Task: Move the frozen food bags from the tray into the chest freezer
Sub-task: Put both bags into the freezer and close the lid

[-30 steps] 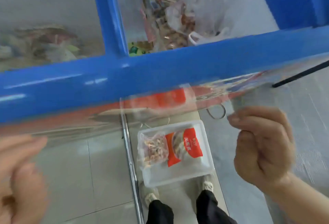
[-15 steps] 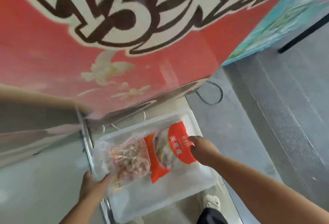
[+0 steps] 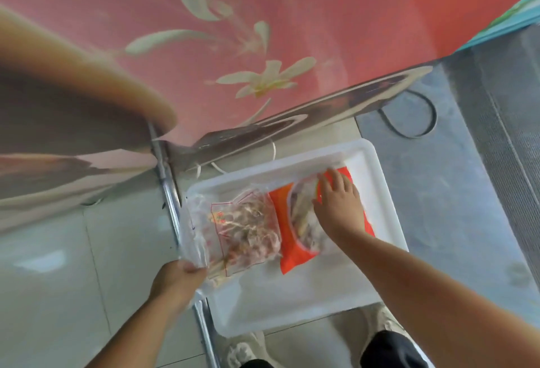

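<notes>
A white plastic tray [image 3: 377, 262] lies on the floor in front of my feet. In it lie two frozen food bags side by side. The clear bag of skewers [image 3: 242, 227] is on the left; my left hand [image 3: 178, 280] pinches its near left corner at the tray's edge. The orange bag [image 3: 295, 239] is on the right, and my right hand [image 3: 339, 204] rests flat on top of it with fingers spread. The chest freezer's red printed front [image 3: 292, 31] fills the top of the view; its opening is out of sight.
A metal floor strip [image 3: 171, 198] runs along the tray's left side. A black cable loop [image 3: 409, 119] lies on the grey mat to the right. My shoes [image 3: 245, 350] stand just behind the tray. Pale tiles cover the floor at left.
My view has dropped from the freezer's blue rim to the tray. Both hands came down: the left took hold of the skewer bag's corner, the right spread over the orange bag.
</notes>
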The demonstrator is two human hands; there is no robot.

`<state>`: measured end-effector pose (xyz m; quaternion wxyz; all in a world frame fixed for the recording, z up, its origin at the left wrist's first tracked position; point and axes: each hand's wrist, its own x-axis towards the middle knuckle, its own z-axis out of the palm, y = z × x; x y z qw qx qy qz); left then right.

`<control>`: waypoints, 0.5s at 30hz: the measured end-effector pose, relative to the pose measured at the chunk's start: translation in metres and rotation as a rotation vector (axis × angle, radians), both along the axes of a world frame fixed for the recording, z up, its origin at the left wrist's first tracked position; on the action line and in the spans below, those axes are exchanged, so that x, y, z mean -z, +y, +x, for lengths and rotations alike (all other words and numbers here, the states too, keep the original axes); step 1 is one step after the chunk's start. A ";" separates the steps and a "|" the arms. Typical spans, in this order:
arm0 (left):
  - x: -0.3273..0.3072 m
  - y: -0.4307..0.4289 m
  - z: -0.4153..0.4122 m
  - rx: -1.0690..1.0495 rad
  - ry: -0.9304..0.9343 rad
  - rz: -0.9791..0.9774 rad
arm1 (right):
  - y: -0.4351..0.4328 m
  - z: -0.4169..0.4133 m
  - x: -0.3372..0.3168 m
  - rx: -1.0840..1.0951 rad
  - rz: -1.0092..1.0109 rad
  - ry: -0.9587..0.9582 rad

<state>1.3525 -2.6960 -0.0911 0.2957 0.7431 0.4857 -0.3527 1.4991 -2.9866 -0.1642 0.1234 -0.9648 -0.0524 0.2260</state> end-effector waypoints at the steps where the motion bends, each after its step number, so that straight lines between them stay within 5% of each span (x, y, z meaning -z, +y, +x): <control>1: -0.001 -0.001 0.001 0.035 -0.006 -0.008 | 0.012 -0.004 -0.001 -0.076 0.091 0.014; 7: -0.042 -0.023 0.009 0.096 -0.090 -0.050 | 0.103 -0.037 -0.037 -0.054 0.487 0.627; 15: -0.102 -0.044 0.016 0.252 -0.178 0.143 | 0.127 -0.010 -0.070 -0.326 0.471 0.461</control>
